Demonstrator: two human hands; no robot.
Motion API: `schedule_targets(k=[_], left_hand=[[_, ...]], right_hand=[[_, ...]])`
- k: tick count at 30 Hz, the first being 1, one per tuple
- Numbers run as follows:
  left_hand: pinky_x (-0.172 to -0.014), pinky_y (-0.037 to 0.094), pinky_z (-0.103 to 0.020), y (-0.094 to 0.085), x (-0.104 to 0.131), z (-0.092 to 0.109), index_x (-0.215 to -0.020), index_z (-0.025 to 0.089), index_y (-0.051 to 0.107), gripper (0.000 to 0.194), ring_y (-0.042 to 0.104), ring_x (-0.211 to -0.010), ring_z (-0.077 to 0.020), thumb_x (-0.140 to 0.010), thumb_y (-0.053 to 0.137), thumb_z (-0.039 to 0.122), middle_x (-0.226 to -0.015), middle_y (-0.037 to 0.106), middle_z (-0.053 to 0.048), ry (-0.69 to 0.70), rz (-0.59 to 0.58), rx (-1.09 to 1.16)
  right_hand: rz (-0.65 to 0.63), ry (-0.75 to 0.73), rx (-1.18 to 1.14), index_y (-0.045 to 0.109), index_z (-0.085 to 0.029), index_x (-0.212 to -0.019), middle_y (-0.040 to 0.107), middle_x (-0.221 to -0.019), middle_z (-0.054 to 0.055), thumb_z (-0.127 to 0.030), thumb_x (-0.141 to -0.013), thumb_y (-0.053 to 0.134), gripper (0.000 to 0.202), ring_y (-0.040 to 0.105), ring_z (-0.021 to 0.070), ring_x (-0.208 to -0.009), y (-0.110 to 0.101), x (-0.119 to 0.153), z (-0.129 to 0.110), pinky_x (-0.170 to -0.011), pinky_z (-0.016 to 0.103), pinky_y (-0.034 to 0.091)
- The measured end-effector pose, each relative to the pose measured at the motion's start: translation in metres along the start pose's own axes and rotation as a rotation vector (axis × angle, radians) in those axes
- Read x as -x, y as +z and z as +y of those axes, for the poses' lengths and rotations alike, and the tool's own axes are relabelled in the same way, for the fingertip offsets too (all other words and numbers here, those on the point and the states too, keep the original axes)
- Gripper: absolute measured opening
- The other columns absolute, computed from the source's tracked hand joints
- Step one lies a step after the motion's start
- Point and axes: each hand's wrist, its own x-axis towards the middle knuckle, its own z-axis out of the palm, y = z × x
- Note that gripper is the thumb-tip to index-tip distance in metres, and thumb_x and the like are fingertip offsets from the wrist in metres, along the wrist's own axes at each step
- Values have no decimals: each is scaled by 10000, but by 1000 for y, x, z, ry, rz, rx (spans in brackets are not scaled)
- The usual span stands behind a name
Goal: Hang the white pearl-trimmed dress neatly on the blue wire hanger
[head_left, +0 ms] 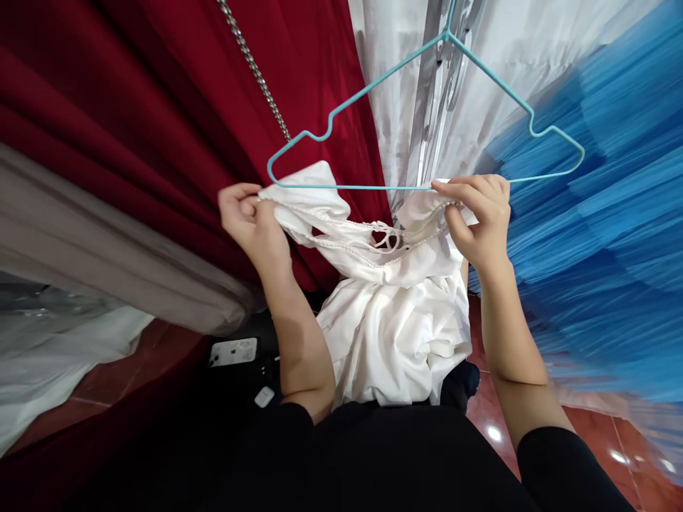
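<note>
A white dress (384, 341) with a beaded neckline and thin ties hangs between my hands, its skirt gathered down against my lap. My left hand (256, 220) pinches one shoulder of it. At the other shoulder, my right hand (477, 213) grips the white fabric, and its fingertips touch the bottom bar of a light blue hanger (384, 188). The hanger is suspended in front of the dress. One white sleeve overlaps the left end of the hanger's bar; I cannot tell whether the bar passes through it.
Red cloth (186, 92) with a beaded strand (256, 71) hangs at left, beside greyish drapery (107, 235). Blue ruffled tulle (597, 213) fills the right side. White fabric (389, 78) and metal poles stand behind. A phone (233, 352) and a small white case (264, 397) lie low at left.
</note>
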Motion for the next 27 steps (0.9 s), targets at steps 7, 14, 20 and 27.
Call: schedule_targets(k=[7, 14, 20, 27], left_hand=[[-516, 276, -230, 39, -52, 74, -831, 130, 578, 344, 426, -537, -21, -630, 474, -129, -866, 565, 32, 407, 265, -189], [-510, 318, -204, 82, -74, 100, -905, 127, 552, 388, 466, -560, -35, -682, 495, -184, -964, 610, 14, 372, -53, -387], [-911, 612, -350, 95, -62, 105, -1065, 185, 489, 634, 677, -940, -170, -675, 411, -309, -966, 612, 22, 84, -239, -20], [-497, 522, -265, 90, 23, 74, -984, 116, 770, 434, 741, -657, -210, -1051, 532, 473, -828, 787, -137, -378, -725, 76]], right_hand=[[-44, 0, -8, 747, -337, -1211, 747, -1066, -6, -133, -919, 491, 438, 653, 201, -945, -6, 0, 0, -1049, 487, 428], [-73, 11, 32, 742, -351, -1225, 747, -1048, 8, -153, -956, 467, 433, 638, 217, -939, -4, 0, 2, -1019, 493, 439], [-33, -21, 120, 750, -357, -1200, 763, -1042, -14, -221, -997, 498, 351, 630, 203, -914, -4, 0, 4, -1024, 485, 435], [-29, 29, 93, 753, -339, -1185, 748, -1034, 5, -257, -1001, 488, 332, 632, 220, -963, 2, 2, 0, -1081, 521, 415]])
